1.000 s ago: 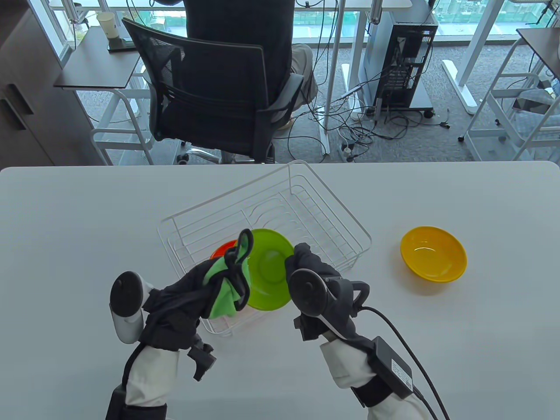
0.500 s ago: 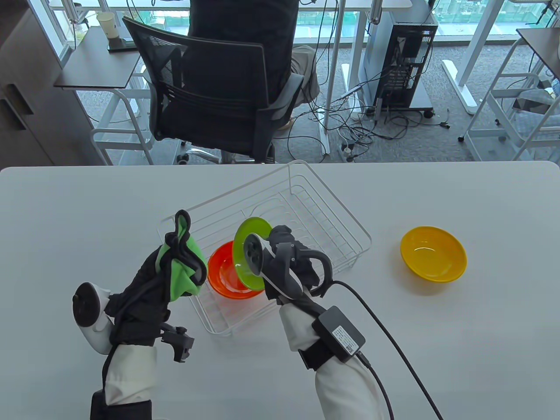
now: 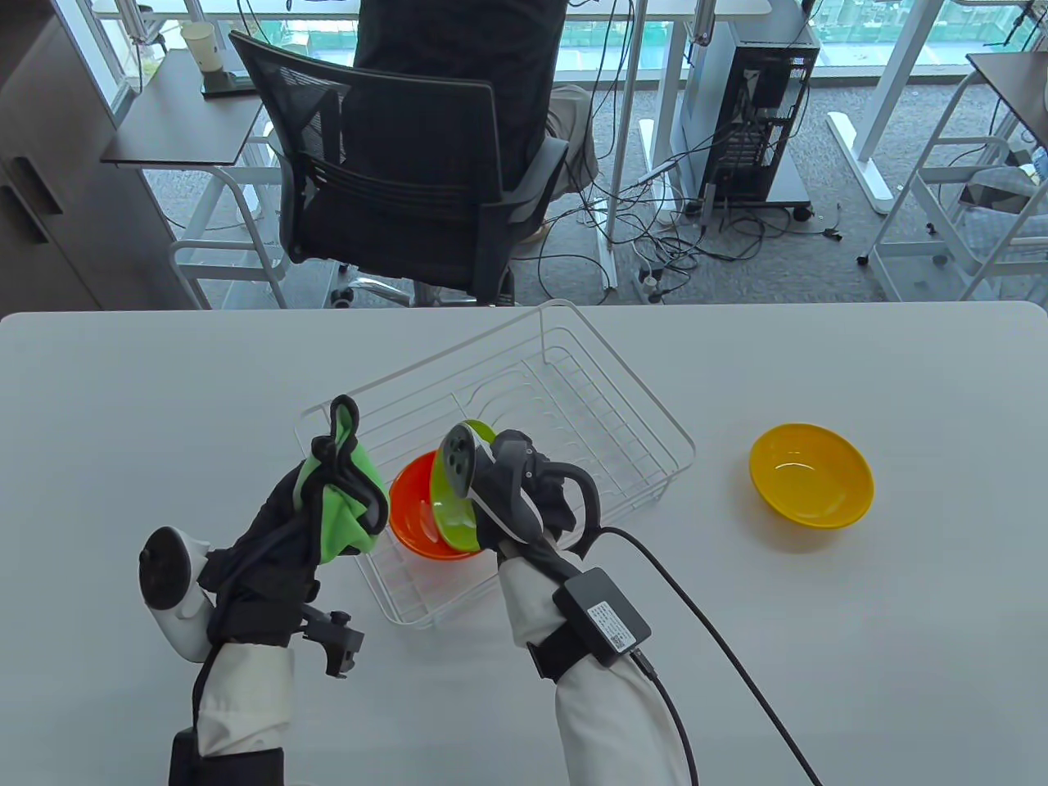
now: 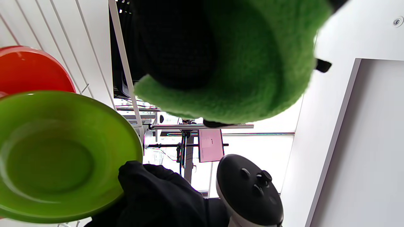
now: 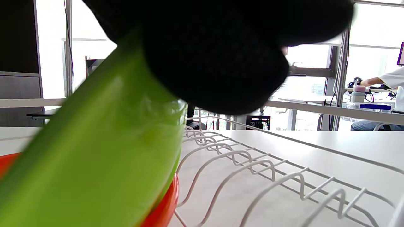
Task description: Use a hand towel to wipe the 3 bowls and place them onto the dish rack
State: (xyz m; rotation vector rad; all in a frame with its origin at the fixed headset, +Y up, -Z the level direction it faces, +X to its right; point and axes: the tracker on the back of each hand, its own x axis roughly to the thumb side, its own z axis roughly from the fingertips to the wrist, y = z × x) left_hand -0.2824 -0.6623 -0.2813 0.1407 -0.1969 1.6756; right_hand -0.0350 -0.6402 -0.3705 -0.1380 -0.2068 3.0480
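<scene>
My right hand (image 3: 516,483) grips the rim of the green bowl (image 3: 453,517) and holds it tilted inside the white wire dish rack (image 3: 589,393). The green bowl (image 5: 94,151) leans into the red bowl (image 3: 409,512), which sits in the rack's near end. The red bowl (image 4: 31,69) shows behind the green bowl (image 4: 56,157) in the left wrist view. My left hand (image 3: 327,491) hovers left of the rack and holds the bunched green hand towel (image 3: 344,508); the towel (image 4: 240,63) fills the top of that view. The yellow bowl (image 3: 810,473) stands alone on the table to the right.
The white table (image 3: 123,409) ends at its far edge, where a black office chair (image 3: 393,172) with a seated person stands. A cable (image 3: 720,639) trails from my right wrist across the table's near right. Bare rack tines (image 5: 252,167) stretch away to the right of the bowls.
My right hand carried the green bowl away from the towel and lowered it into the rack against the red bowl. My left hand drew back left with the towel, then stayed put.
</scene>
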